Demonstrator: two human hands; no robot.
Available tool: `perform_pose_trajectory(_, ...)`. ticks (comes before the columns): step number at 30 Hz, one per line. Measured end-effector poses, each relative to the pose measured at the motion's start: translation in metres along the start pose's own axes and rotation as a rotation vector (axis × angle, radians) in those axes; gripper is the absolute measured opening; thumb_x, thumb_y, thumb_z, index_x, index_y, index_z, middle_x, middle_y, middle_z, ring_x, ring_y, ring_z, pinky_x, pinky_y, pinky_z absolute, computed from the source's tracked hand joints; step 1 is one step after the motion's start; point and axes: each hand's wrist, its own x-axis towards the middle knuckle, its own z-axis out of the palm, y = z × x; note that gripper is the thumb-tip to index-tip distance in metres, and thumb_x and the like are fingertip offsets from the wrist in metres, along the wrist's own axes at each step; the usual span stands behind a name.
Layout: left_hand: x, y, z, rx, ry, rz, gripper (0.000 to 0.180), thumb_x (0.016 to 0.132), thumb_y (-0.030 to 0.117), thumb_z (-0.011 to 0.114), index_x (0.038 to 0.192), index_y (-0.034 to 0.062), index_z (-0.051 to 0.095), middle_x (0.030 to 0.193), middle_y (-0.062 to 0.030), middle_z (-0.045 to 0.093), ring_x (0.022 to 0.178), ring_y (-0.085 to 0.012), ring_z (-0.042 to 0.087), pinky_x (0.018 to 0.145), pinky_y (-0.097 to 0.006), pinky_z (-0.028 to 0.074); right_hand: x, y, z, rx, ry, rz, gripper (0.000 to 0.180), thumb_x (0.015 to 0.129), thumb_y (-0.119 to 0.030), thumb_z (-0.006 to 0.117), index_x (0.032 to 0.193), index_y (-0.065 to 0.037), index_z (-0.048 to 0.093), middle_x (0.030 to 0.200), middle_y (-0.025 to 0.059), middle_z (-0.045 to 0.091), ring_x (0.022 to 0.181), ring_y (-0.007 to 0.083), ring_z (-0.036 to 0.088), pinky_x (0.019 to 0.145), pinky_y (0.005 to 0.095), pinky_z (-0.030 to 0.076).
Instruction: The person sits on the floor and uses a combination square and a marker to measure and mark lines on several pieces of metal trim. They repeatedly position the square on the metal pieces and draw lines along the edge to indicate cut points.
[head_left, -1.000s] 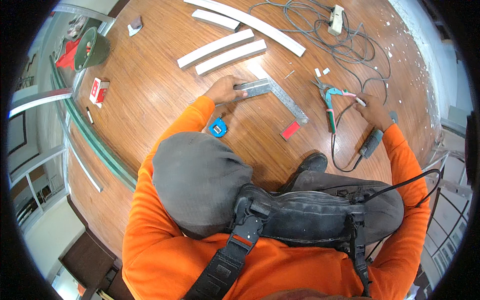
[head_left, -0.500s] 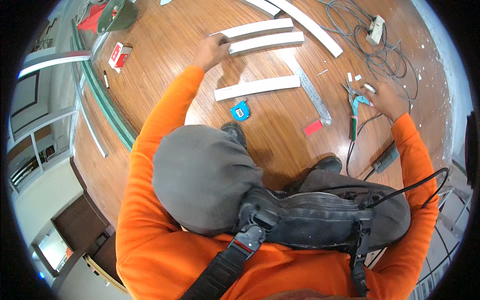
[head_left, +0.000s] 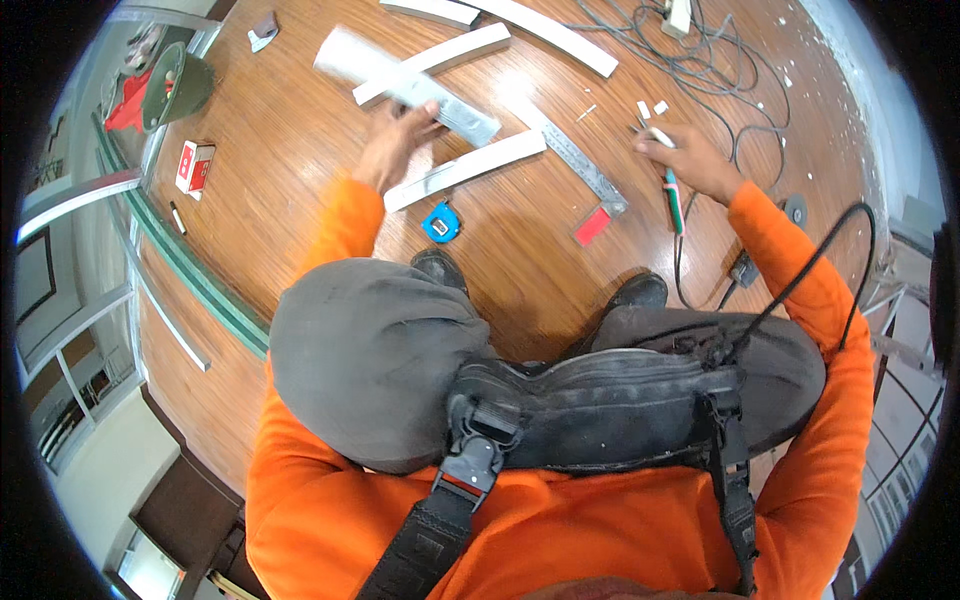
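Note:
My left hand (head_left: 400, 140) grips a short white channel strip (head_left: 462, 112), lifted and tilted so its greyish side shows; its far end is blurred. Below it lies a curved white strip (head_left: 470, 168), with another white strip (head_left: 470, 45) beyond. In my right hand (head_left: 695, 160) is a white pen-like marker (head_left: 658, 136), held between thumb and fingers. Right beneath that hand rest green-handled pliers (head_left: 674, 205), their jaws partly hidden. A metal try square (head_left: 580, 165) with a red-marked stock lies between my hands, and a blue tape measure (head_left: 440, 222) sits near my left shoe.
Tangled grey cables (head_left: 700, 60) with a white socket block (head_left: 677, 18) lie at the far right. A long white strip (head_left: 550, 35) curves across the far floor. On the left are a red-and-white box (head_left: 195, 167), a dark marker (head_left: 178, 217), green rails (head_left: 190, 270) and a bucket (head_left: 190, 88).
My left hand has picked one white strip off the floor and turned it over. My right hand has moved inward over the pliers with the marker. The view has shifted slightly.

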Motion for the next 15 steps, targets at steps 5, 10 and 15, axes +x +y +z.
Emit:
perform_pose_trajectory(5,-0.067,-0.084,0.046,-0.480,-0.026,-0.196,0.047,0.093,0.011,0.068,0.135,0.0023,0.048,0.132,-0.0122,0.056,0.123,-0.0281,0.055,0.109,-0.043,0.047,0.009,-0.032,0.033,-0.111,-0.234,-0.121,0.024,0.096,-0.025,0.060,0.098,-0.002,0.067,0.079,0.0135,0.064,0.070,0.0252,0.060,0.069,0.0374,0.048)
perform_pose_trajectory(10,-0.083,-0.115,0.059,-0.562,0.054,-0.347,0.045,0.093,0.007,0.067,0.135,0.0059,0.049,0.133,-0.0090,0.056,0.126,-0.0251,0.052,0.112,-0.041,0.043,-0.001,-0.024,0.027,-0.241,-0.239,-0.158,0.023,0.095,-0.025,0.061,0.095,-0.003,0.066,0.077,0.0181,0.064,0.072,0.0318,0.062,0.069,0.0424,0.048)
perform_pose_trajectory(15,-0.040,-0.131,0.052,-0.585,0.168,-0.233,0.036,0.097,0.006,0.062,0.131,0.0020,0.051,0.129,-0.0108,0.057,0.118,-0.0240,0.057,0.108,-0.038,0.049,-0.014,0.008,0.023,-0.330,-0.249,0.007,0.025,0.093,-0.029,0.061,0.098,-0.005,0.067,0.081,0.0175,0.066,0.076,0.0333,0.064,0.070,0.0443,0.048)
